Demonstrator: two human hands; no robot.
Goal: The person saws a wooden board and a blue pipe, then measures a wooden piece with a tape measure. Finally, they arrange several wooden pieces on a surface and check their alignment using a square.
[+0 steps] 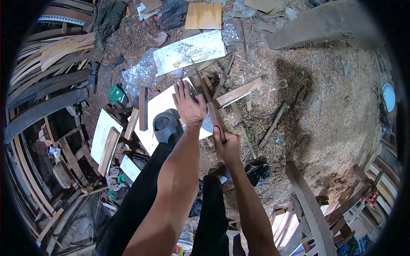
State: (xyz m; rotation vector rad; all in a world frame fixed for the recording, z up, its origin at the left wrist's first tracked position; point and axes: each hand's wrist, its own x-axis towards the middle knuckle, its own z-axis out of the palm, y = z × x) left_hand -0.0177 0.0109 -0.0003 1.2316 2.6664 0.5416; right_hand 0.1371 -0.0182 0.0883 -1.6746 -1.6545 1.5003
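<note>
My left hand lies flat with its fingers spread on a white board on the ground. My right hand is wrapped round the handle of a handsaw. The saw's narrow, dark blade points up and away, passing just right of my left hand and along the board's right side. A grey shoe presses on the board, left of my left wrist. Wood offcuts lie beyond and to the right of the saw. Whether the blade's teeth touch the board is hidden.
Sawdust covers the ground. A stained white panel and a yellowish square board lie ahead. Curved timber strips are stacked at the left. A thick slab lies at upper right, and a long beam stands at lower right.
</note>
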